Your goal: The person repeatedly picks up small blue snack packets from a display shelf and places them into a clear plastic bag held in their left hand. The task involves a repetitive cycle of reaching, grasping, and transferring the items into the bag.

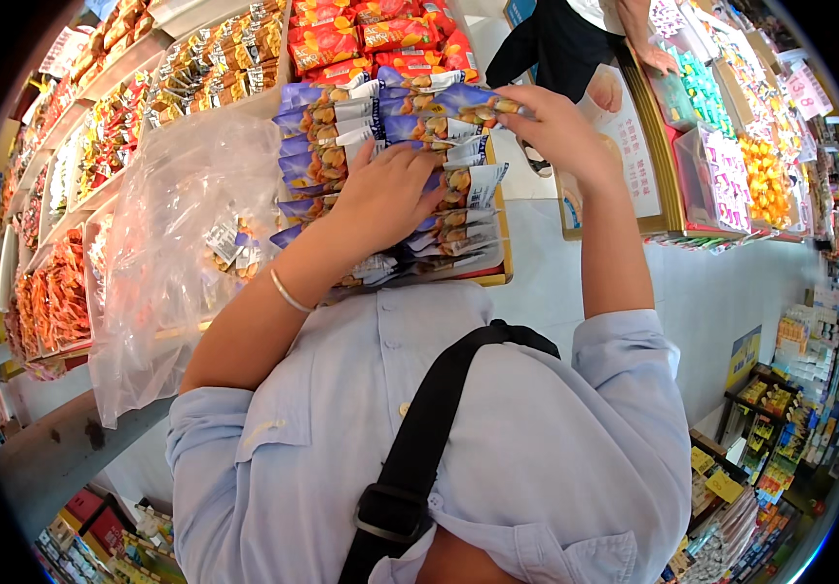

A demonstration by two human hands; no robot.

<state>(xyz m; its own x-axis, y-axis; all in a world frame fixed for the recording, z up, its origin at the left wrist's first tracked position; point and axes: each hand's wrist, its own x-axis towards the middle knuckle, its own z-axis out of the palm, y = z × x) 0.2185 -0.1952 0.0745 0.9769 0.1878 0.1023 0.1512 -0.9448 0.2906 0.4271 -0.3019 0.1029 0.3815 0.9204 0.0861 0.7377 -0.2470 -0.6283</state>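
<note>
Before me a display tray [493, 264] holds rows of purple-and-white snack packets [315, 169], standing close together on edge with nuts pictured on them. My left hand [388, 196] lies palm down over the middle of the rows, its fingers apart and touching the packets; some fingertips are hidden among them. At the far right corner, my right hand [562, 135] pinches the end of one purple packet [467, 101] between thumb and fingers. That packet lies flatter than those around it. A large clear plastic bag [193, 182] spreads left of the tray, with a few similar packets [235, 248] showing at it.
Red snack packets [397, 35] fill the bin beyond. Brown-gold packets [218, 62] and orange-red packets [58, 292] sit in bins at left. Another person's hand [657, 58] rests at a second display stand [638, 146] on the right. A grey pole [76, 445] crosses at lower left.
</note>
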